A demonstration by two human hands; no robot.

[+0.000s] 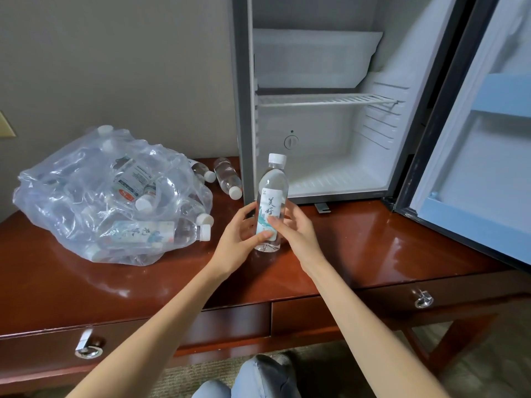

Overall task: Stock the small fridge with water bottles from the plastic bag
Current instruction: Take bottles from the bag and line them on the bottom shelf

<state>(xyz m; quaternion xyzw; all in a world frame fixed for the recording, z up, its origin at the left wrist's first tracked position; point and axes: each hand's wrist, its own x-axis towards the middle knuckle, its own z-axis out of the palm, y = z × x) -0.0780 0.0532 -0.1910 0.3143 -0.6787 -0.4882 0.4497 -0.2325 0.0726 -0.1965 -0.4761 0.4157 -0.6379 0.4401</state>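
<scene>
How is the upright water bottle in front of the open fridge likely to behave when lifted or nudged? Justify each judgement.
The water bottle looks full, so probably heavy for its size. Tall and narrow, it may tip if nudged near the cap. Its round body would likely roll on the glossy desk, where a loose bottle lies on its side.

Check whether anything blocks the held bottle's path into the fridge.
Nothing visible does. Left hand and right hand hold the white-capped clear plastic bottle upright before the small white fridge; its door stands wide open, and the floor under the white wire shelf is bare.
</scene>
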